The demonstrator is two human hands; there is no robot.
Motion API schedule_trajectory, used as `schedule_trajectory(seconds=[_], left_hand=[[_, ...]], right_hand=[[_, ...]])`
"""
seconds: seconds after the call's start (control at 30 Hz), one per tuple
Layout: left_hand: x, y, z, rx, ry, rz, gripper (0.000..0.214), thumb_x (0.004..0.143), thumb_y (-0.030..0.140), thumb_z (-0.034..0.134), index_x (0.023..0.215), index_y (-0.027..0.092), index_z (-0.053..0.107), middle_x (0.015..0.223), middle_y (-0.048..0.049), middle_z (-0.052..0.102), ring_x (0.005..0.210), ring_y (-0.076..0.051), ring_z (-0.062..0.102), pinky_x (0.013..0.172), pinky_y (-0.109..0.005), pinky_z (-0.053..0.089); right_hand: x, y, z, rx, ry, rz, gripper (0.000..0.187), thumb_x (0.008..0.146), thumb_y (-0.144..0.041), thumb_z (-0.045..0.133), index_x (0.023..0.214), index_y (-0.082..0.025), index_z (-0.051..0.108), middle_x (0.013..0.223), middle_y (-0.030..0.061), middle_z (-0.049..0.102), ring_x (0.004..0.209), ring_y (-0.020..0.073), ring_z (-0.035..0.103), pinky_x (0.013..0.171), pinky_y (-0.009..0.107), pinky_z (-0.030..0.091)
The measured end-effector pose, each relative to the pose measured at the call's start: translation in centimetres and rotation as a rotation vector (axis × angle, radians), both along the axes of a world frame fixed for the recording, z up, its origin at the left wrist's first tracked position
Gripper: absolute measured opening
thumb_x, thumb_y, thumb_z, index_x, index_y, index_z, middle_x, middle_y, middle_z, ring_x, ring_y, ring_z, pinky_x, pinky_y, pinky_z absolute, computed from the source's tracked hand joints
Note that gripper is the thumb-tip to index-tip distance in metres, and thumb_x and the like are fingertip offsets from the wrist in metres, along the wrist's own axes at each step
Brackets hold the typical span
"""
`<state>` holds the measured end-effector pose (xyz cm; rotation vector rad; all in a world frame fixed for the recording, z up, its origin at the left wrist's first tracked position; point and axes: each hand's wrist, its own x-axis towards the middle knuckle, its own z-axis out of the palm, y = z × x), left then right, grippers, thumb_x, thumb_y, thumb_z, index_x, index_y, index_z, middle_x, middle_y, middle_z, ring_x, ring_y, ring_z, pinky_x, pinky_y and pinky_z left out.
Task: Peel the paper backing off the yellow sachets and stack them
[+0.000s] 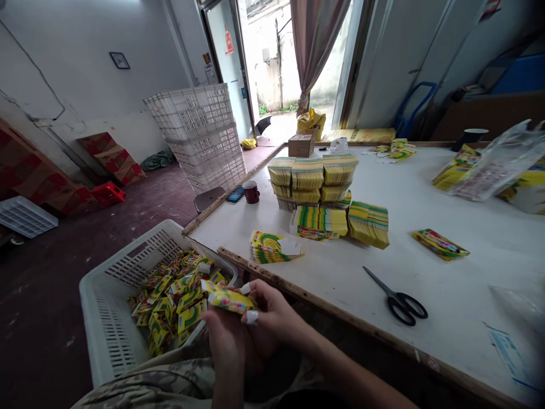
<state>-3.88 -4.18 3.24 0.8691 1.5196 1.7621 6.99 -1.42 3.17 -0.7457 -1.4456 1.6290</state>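
Over the lap, a small yellow cardboard box (232,301) with colourful lettering is held between both hands. My left hand (227,335) supports it from below and the left, fingers closed around it and partly hidden. My right hand (275,309) pinches its right end; white tape wraps the thumb and a fingertip. A white flap stands out at the box's left end. Just left of the hands, a white plastic crate (96,318) holds many similar yellow boxes (183,295). Ahead on the table lies a fanned stack of flat yellow cartons (272,247).
On the white table (332,278) are banded carton bundles (313,176), black scissors (404,304), a filled yellow pack (440,244), a dark red mug (251,192) and plastic bags (494,170). Tall stacked crates (200,133) stand behind. A wooden strip (298,289) edges the table.
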Motion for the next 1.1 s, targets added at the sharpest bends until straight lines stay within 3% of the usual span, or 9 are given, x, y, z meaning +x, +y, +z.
schedule_trajectory(seconds=[0.1,0.3,0.4,0.53,0.6,0.73,0.83,0.93,1.1], left_hand=[[0.1,0.1,-0.3,0.054,-0.257,0.156,0.035,0.069,0.055,0.069,0.08,0.023,0.063,0.069,0.0033,0.063,0.071,-0.015,0.062,0.07,-0.028,0.052],[-3.0,-0.3,0.8,0.099,-0.144,0.101,0.043,0.071,0.053,0.069,0.098,0.02,0.063,0.101,-0.0058,0.068,0.094,-0.02,0.063,0.086,-0.033,0.05],[-4.9,-1.0,1.4,0.149,0.15,-0.038,0.061,0.07,0.052,0.07,0.121,0.022,0.053,0.124,-0.0109,0.06,0.117,-0.026,0.055,0.1,-0.041,0.042],[-4.3,-1.5,1.3,-0.128,0.518,-0.385,0.083,0.053,0.033,0.083,0.128,0.021,0.048,0.128,-0.013,0.058,0.122,-0.034,0.052,0.103,-0.051,0.039],[-3.0,-1.4,1.0,-0.266,0.585,-0.467,0.068,0.06,0.03,0.076,0.123,0.021,0.051,0.118,-0.0113,0.064,0.112,-0.032,0.059,0.099,-0.05,0.044],[-1.0,-1.2,0.7,-0.275,0.683,-0.377,0.066,0.065,0.038,0.072,0.123,0.019,0.047,0.116,-0.0129,0.065,0.108,-0.032,0.062,0.093,-0.047,0.048],[-0.3,-1.3,0.4,-0.244,0.741,-0.353,0.071,0.065,0.043,0.073,0.125,0.017,0.045,0.118,-0.0165,0.064,0.109,-0.034,0.061,0.09,-0.047,0.05],[-0.1,-1.3,-0.1,-0.228,0.789,-0.31,0.071,0.07,0.045,0.069,0.128,0.015,0.041,0.118,-0.0191,0.062,0.11,-0.035,0.06,0.089,-0.048,0.049],[0.1,-1.3,-0.6,-0.197,0.882,-0.288,0.067,0.075,0.041,0.065,0.13,0.014,0.038,0.119,-0.0207,0.06,0.111,-0.036,0.058,0.089,-0.05,0.049]], right_hand=[[1.1,0.9,0.6,0.039,0.014,-0.018,0.019,0.073,-0.031,0.069,0.086,-0.017,0.064,0.077,-0.0008,0.062,0.07,0.0145,0.056,0.062,0.025,0.045],[4.2,2.3,1.3,0.557,-0.453,-0.248,0.027,0.084,-0.01,0.052,0.095,-0.022,0.072,0.084,0.0052,0.065,0.08,0.0195,0.057,0.072,0.032,0.044],[5.3,2.4,2.3,0.878,-0.728,-0.219,0.023,0.089,-0.015,0.052,0.096,-0.026,0.072,0.088,0.0069,0.067,0.085,0.0223,0.054,0.082,0.04,0.041],[4.9,1.0,3.2,1.048,-0.667,-0.036,0.012,0.089,-0.025,0.059,0.093,-0.03,0.069,0.088,0.0011,0.067,0.095,0.0205,0.055,0.108,0.047,0.024],[4.4,0.3,2.9,0.987,-0.585,-0.117,0.023,0.087,-0.021,0.059,0.107,-0.031,0.064,0.106,0.0035,0.063,0.112,0.0234,0.051,0.114,0.051,0.016],[3.8,0.3,1.3,0.504,-0.319,-0.429,0.064,0.08,-0.025,0.061,0.139,-0.022,0.036,0.14,0.0147,0.039,0.132,0.0301,0.035,0.11,0.05,0.032],[3.2,0.8,0.7,0.054,-0.017,-0.335,0.072,0.081,-0.035,0.06,0.142,-0.021,0.025,0.141,0.0159,0.04,0.128,0.0285,0.044,0.103,0.046,0.042],[2.4,0.9,1.0,-0.157,0.258,-0.332,0.085,0.079,-0.038,0.064,0.145,-0.025,0.012,0.142,0.0146,0.041,0.119,0.0251,0.054,0.099,0.043,0.046],[2.2,0.5,1.3,-0.31,0.351,-0.07,0.054,0.074,-0.044,0.069,0.12,-0.021,0.053,0.112,0.0108,0.065,0.104,0.0256,0.062,0.091,0.041,0.049]])
